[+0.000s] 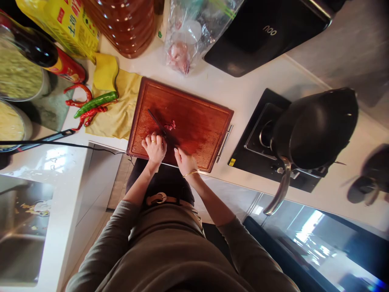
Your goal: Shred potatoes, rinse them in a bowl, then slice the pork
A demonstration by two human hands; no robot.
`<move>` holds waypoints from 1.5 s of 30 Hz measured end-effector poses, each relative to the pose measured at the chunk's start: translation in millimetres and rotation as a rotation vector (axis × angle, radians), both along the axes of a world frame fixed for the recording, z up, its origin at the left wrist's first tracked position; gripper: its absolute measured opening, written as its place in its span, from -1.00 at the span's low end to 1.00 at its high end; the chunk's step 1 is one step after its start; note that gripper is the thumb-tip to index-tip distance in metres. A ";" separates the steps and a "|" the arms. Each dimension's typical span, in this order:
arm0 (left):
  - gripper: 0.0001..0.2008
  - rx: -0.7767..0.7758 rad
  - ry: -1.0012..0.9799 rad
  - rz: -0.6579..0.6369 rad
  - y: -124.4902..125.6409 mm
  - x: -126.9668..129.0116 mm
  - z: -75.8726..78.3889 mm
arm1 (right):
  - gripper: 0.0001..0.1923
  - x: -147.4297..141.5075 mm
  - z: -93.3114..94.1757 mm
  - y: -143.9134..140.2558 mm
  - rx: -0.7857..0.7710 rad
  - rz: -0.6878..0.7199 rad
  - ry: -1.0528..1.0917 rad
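Observation:
A knife [156,121] with a dark blade lies slantwise over the wooden cutting board [194,109], its tip toward the far left. My right hand [186,163] is closed round its handle at the board's near edge. Left of the blade, my left hand [154,148] presses down with curled fingers; whatever is under them is hidden. Some small pieces of reddish meat [170,125] sit just beyond the blade, to its right. The board looks wet around the middle.
Left of the board, red chilies [88,115] and a green pepper [95,104] lie by a yellow cloth [121,105]. Behind are a sauce bottle [45,48], an oil jug [124,24] and bagged meat [179,56]. A wok [316,125] stands on the hob [252,138]; a sink [21,259] is lower left.

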State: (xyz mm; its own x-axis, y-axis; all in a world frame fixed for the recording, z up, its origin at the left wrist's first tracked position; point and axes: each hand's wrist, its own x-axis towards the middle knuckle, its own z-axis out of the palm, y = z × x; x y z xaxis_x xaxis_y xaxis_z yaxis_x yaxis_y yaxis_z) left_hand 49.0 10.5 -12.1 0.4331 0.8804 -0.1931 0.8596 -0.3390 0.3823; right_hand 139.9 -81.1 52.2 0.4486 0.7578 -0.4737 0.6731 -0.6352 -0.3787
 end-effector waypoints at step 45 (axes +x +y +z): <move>-0.70 0.050 -0.107 -0.056 13.6 -15.0 8.2 | -0.62 5.7 -5.4 0.0 0.015 0.003 -0.111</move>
